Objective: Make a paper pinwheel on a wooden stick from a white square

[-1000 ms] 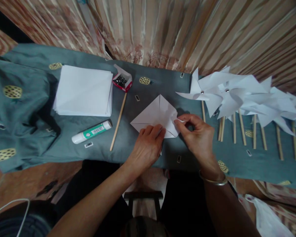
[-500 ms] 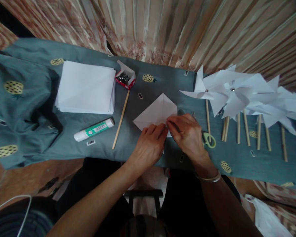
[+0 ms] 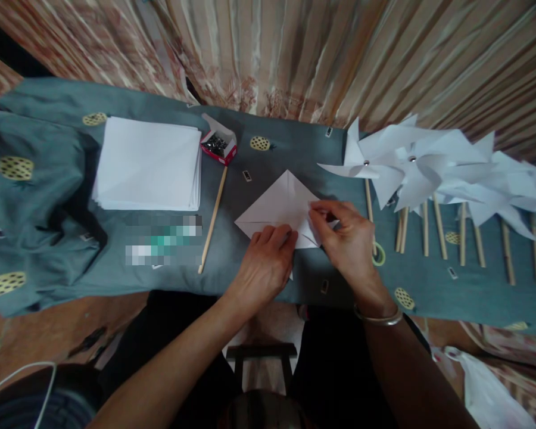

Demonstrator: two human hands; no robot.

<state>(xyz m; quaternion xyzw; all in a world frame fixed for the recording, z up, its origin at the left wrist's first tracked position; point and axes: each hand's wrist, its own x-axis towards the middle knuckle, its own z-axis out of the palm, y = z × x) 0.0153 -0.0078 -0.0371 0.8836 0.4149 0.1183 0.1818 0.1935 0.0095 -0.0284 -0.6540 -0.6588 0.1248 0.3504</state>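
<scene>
A square of white paper (image 3: 272,205), turned corner-up and marked with crease lines, lies on the cloth in front of me. My left hand (image 3: 268,256) rests on its lower part, fingers laid over the sheet and holding it down. At the paper's right side, my right hand (image 3: 343,229) has thumb and forefinger pinched at the sheet; the exact spot between the fingertips is hidden. The right corner of the sheet shows partly under that hand. Just beyond the right wrist, one light green handle loop (image 3: 379,254) of the scissors peeks out.
A stack of white paper (image 3: 147,164) lies left, beside an open red box of metal fasteners (image 3: 217,145). Below them are a wooden stick (image 3: 213,220) and a pixelated white-green tube (image 3: 163,241). Several white paper pinwheels (image 3: 429,161) on sticks line the right. A curtain (image 3: 268,53) hangs behind.
My right hand has moved right, away from my left fingers, and the paper's right corner now spreads outward. My left hand stays on the sheet. The view has shifted slightly.
</scene>
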